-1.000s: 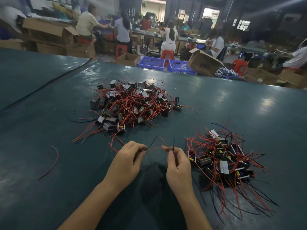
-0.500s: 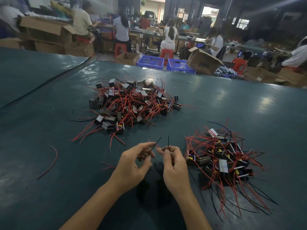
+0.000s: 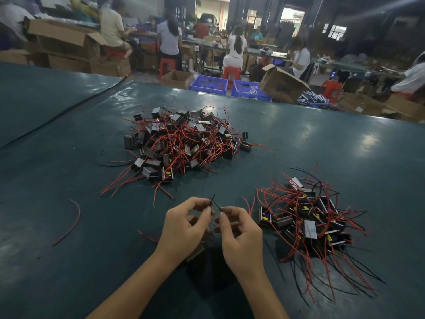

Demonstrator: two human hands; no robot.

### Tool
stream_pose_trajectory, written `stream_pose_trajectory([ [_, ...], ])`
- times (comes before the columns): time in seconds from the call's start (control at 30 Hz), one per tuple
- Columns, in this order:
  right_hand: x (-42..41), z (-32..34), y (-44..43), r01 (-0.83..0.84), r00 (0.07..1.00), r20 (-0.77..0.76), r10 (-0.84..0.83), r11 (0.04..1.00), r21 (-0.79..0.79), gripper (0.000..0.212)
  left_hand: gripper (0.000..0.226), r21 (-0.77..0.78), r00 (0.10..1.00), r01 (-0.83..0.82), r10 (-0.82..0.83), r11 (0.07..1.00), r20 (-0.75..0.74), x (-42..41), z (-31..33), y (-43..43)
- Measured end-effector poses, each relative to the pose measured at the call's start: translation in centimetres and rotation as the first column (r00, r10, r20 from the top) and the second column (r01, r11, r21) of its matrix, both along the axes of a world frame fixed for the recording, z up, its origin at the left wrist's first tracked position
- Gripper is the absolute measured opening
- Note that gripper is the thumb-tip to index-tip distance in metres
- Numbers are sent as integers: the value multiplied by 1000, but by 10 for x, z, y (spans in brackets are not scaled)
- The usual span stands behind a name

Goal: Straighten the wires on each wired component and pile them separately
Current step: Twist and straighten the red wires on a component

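Work is looking under halfway: at lower centre our left hand (image 3: 184,229) and right hand (image 3: 241,236) are pinching black wires (image 3: 214,202); larger tangled pile (image 3: 181,143) is waiting above, smaller straightened pile (image 3: 308,222) lying right.

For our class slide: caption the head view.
Left hand and right hand pinch black wires over a green table; far pile and right pile of wired components.
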State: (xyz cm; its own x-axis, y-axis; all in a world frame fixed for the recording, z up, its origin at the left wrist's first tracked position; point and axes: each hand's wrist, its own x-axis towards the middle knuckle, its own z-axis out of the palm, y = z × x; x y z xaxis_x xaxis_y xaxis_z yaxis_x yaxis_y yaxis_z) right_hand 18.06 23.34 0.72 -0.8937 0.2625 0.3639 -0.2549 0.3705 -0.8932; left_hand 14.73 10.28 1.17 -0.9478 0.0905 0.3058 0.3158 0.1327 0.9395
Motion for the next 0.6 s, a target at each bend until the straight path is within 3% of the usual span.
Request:
stream_pose_trajectory([
  [0.13, 1, 0, 0, -10, 1000, 12, 10, 1000, -22, 16, 10, 18, 999, 28, -28, 999, 29, 0, 3, 0],
  [0.33, 3, 1, -3, -56, 998, -21, 56, 998, 10, 15, 19, 61, 1000, 29, -29, 998, -1, 0, 7, 0],
  [0.5, 5, 4, -4, -106, 994, -20, 106, 994, 15, 18, 21, 282, 967, 101, -161, 954, 197, 0, 8, -2],
  [0.6, 6, 7, -3, -118, 993, -12, 119, 992, 51, 18, 22, 335, 952, 108, -194, 936, 238, -1, 8, -3],
])
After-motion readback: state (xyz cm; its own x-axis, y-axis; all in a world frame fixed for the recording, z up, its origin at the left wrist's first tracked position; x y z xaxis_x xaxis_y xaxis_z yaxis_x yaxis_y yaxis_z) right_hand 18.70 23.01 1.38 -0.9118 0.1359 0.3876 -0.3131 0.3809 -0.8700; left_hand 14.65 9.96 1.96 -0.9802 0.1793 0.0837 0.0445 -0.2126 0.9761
